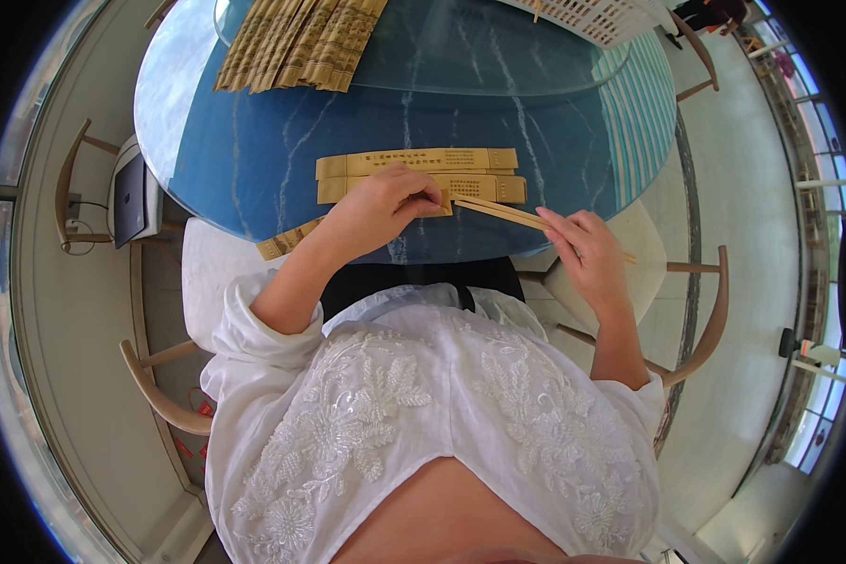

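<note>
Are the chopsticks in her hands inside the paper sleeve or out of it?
Partly in. The chopsticks held by the right hand have their tips at the mouth of the paper sleeve under the left hand; most still shows.

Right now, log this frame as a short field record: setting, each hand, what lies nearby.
setting: seated at a round blue table with glass top
left hand: fingertips pinch the end of a paper sleeve
right hand: holds wooden chopsticks pointing into that sleeve
nearby: second sleeve behind; sleeve pile at far edge; white basket; laptop at the left
</note>
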Demonstrator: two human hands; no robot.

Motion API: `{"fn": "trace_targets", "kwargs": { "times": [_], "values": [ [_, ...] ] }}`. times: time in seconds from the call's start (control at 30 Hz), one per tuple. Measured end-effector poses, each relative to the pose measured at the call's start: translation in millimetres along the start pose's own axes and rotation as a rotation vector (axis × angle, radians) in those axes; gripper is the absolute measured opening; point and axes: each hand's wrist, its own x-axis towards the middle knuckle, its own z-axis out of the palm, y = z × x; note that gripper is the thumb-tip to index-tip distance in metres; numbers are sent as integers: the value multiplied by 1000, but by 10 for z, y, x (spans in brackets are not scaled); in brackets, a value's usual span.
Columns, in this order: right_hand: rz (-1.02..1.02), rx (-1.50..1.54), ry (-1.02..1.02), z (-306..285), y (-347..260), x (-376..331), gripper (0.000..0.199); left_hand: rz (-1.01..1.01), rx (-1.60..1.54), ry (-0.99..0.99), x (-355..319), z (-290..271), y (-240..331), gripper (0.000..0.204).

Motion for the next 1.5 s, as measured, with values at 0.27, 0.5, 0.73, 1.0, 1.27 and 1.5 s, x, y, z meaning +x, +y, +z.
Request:
{"fn": "trace_targets", "kwargs": {
  "times": [0.27, 0.5, 0.73, 1.0, 1.27, 1.5],
  "values": [
    [-141, -158, 47, -109, -81, 75, 29, 48, 40, -28, 8, -5, -10, 7],
    [-204, -238, 70, -167, -148, 114, 29, 56, 49, -37, -18, 4, -23, 7],
    [-241, -248, 37, -194, -183, 138, 29, 132, 87, -52, -16, 15, -23, 6],
    [-267, -201, -2, -200, -183, 194, 27, 39, 0, -103, -21, 8, 30, 9],
    [-315, -106, -31, -86, -92, 259, 25, -248, -240, -233, -9, -30, 106, 13],
    [-356, -58, -45, 71, -189, 339, 26, -356, -423, -261, 56, -8, 184, 17]
  ]
}}
